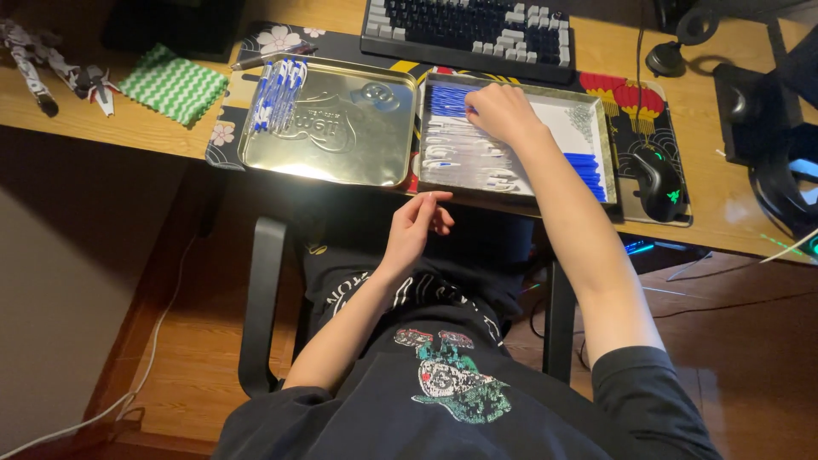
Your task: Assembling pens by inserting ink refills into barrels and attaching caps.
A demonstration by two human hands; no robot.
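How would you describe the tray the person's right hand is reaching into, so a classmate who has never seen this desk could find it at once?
Start at the keyboard at the desk's back edge. Directly in front of it lies a shallow metal tray, with the right hand resting inside. Unlike the gold tray beside it, it has a white floor and rows of blue and white pen parts.

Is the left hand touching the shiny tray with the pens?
No, the left hand hangs in the air below the desk edge, apart from the shiny tray, with nothing in its fingers.
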